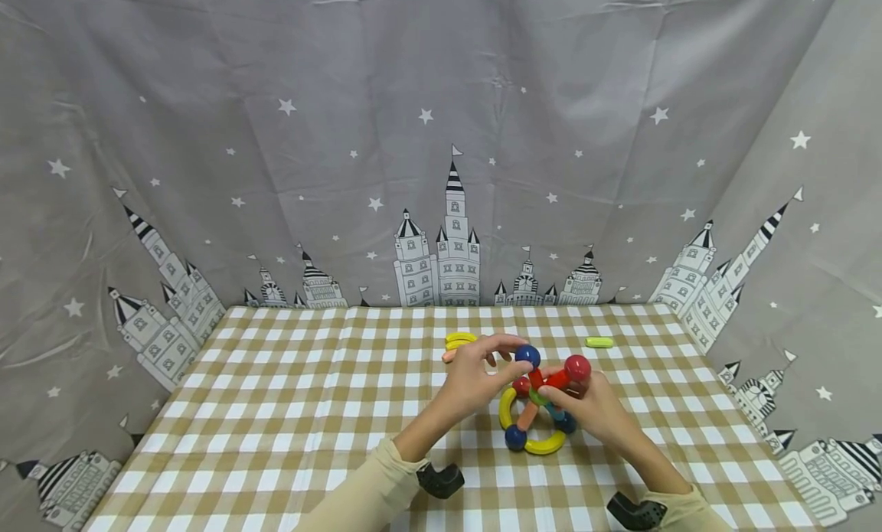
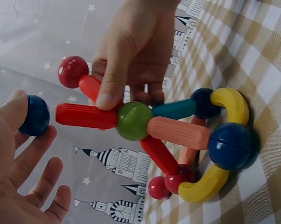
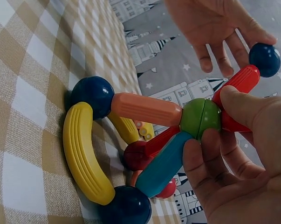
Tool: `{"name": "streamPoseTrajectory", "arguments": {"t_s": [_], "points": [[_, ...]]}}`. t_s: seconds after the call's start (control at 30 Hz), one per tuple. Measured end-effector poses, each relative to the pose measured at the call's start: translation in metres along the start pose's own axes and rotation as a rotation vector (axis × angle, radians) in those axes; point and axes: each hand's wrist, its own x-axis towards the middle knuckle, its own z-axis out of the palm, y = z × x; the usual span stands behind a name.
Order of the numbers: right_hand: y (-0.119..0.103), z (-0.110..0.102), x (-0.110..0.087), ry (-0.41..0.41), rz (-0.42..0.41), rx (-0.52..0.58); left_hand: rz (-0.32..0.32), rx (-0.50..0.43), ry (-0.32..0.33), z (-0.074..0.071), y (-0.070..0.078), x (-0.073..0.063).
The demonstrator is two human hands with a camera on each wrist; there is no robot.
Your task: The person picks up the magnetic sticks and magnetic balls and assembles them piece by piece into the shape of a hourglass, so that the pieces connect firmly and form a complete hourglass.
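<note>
My left hand (image 1: 472,379) pinches a dark blue ball (image 2: 34,115) between thumb and fingers. In the left wrist view the ball sits a small gap from the bare end of a red ribbed rod (image 2: 86,115). That rod extends from a green ball (image 2: 133,121) atop a magnetic stick-and-ball structure. My right hand (image 1: 601,411) grips the structure by the green ball and red rods; another red rod carries a red ball (image 1: 577,368). Orange (image 3: 147,109), teal (image 3: 162,164) and red rods slope down to a base of yellow curved sticks (image 3: 84,154) and balls.
Yellow curved sticks (image 1: 460,338) and an orange piece (image 1: 449,356) lie behind my left hand. A yellow-green rod (image 1: 599,342) lies at the back right. The checkered tablecloth (image 1: 276,409) meets a grey castle-print curtain (image 1: 331,172) behind.
</note>
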Motion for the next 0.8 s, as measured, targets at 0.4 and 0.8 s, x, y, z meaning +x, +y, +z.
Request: {"name": "streamPoseTrajectory", "arguments": {"t_s": [0.4,0.8], "points": [[0.0008,-0.002,0.0026,-0.027,0.021,0.015,0.001,-0.051,-0.035,0.003,-0.0027,-0.0033],[0.0031,-0.0058,0.0055,-0.088,-0.001,0.025,0.001,-0.072,-0.028,0.004,-0.002,-0.0061]]}}
